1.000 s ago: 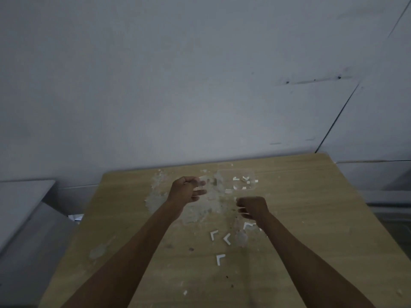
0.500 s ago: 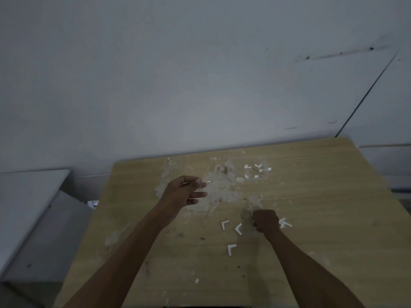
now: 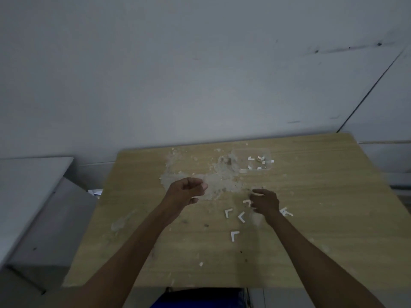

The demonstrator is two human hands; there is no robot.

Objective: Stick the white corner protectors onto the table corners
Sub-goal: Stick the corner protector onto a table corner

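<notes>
Single head-worn wide view, forward and down over the table (image 3: 333, 218), toward the wall (image 3: 200, 74).

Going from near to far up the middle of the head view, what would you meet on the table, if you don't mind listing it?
Small white scrap → lone corner protector → pair of protectors → right hand → clear tray of pieces → wall.
</notes>
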